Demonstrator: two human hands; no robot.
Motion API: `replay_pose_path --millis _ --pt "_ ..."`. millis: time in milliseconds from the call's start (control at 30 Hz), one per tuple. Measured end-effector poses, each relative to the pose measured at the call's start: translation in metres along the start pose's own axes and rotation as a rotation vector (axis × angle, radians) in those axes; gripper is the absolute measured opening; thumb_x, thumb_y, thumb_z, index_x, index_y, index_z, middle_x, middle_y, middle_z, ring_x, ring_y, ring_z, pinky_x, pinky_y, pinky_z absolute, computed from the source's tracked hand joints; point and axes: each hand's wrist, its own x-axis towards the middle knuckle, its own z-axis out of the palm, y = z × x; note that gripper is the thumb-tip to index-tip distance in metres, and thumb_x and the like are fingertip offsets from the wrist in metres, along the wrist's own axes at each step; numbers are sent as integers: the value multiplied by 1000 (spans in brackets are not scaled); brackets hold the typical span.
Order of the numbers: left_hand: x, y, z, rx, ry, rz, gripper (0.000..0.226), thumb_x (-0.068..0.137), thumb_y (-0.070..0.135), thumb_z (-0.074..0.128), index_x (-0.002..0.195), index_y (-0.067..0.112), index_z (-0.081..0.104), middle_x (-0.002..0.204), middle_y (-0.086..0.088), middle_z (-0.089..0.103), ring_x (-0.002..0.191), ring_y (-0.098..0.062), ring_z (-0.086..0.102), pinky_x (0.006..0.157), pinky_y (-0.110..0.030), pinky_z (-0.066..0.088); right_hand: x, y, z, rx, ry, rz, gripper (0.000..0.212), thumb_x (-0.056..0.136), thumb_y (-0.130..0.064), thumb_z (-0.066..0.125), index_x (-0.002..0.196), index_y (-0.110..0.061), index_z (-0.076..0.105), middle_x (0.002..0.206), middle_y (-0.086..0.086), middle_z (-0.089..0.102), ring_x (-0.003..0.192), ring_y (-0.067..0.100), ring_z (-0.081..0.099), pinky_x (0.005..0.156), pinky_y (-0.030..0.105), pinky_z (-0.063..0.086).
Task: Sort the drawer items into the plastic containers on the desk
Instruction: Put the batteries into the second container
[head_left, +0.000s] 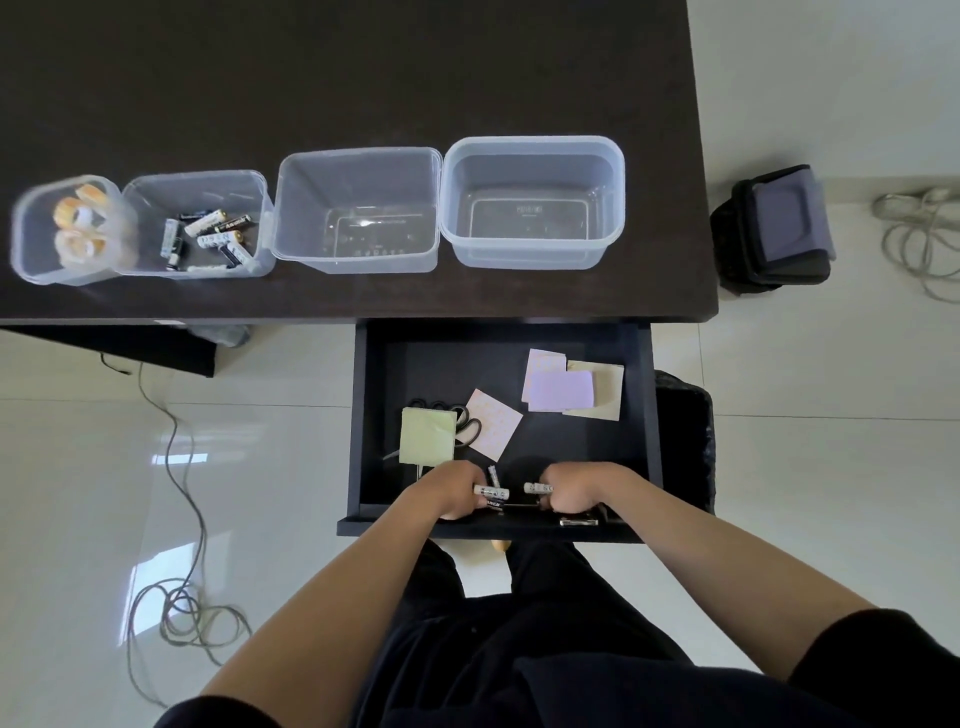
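Pale glossy floor tiles (270, 467) surround a dark desk (363, 78) whose open drawer (363, 415) sits pulled out beneath its front edge. At the drawer's near end, the person's left hand (457, 491) curls its fingers around a white battery (491, 491) that sticks out to the right, and the right hand (574, 491) grips another white battery (537, 487) pointing left; the two hands are close but apart, with more batteries (493, 474) lying between them. Farther back in the drawer lie a green sticky-note pad (427, 435) on top of black scissors (467, 423), a patterned pink note (491, 423) beside them, and a purple pad (563, 391) stacked over other paper pads at the right rear. On the desk stand four clear plastic containers in a row: the leftmost one (31, 249) holds tape rolls (75, 228), the second (260, 228) holds a heap of batteries, and the third (291, 208) and fourth (613, 197) hold nothing visible. Loose cables (182, 597) trail on the floor at left, and a dark bag (769, 234) sits at right.
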Motion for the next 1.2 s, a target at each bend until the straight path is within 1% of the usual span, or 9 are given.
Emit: replay_pose_path --millis 100,167,267,367,533,800,933,1133,1200 --pt "0 -4 -5 67 -2 -22 28 90 26 60 111 8 65 114 -11 64 106 -28 58 89 -35 45 -5 -2 0 19 36 -18 22 94 -20 50 107 -5 59 88 8 54 82 25 51 68 29 39" --pt "1 -6 -7 74 11 -42 28 88 25 63 108 7 66 112 -12 65 104 -28 60 86 -34 46 -7 -1 1 69 82 -17 12 93 -16 51 92 -7 59 77 6 51 70 22 48 60 29 36" --pt "-1 -10 -7 48 36 -41 29 85 25 66 108 8 66 109 -12 67 101 -27 61 85 -33 46 -10 2 1 147 155 -16 24 94 -16 53 69 -14 51 68 2 47 60 16 42 55 29 32" --pt "-3 -14 -8 19 47 -38 28 82 24 69 105 8 68 104 -12 68 89 -22 59 78 -31 45 -14 2 0 171 202 -16 31 93 -18 55 63 -20 47 67 1 48 60 15 43 55 28 33" --pt "-7 -18 -9 -49 68 0 24 79 19 74 97 5 71 85 -7 62 77 -19 55 68 -27 41 -20 -3 -1 181 222 -11 23 94 -18 54 71 -12 52 71 2 50 63 16 45 57 28 33" --pt "-27 -21 -12 -277 215 90 26 79 18 74 102 5 71 85 -4 62 79 -16 56 70 -24 44 -32 -13 -11 336 320 -65 20 93 -16 53 74 -13 53 78 8 57 71 22 53 67 32 42" --pt "-46 -21 -29 -414 323 105 19 79 16 74 95 5 73 72 -4 61 60 -10 51 58 -18 41 -37 -29 -24 344 381 -126 15 94 -16 51 88 -4 57 79 10 57 69 22 53 66 34 43" --pt "-82 -42 -84 -529 497 136 16 80 14 74 95 11 73 77 -5 68 67 -14 59 69 -31 51 -51 -85 -60 289 525 -260 19 95 -21 52 79 -12 51 73 5 51 67 22 51 61 30 37" --pt "-96 -60 -108 -579 545 140 10 80 14 73 91 16 72 74 -3 67 65 -13 60 71 -33 51 -59 -115 -77 274 570 -325 18 95 -21 52 85 -6 55 76 6 53 71 24 54 61 31 37"
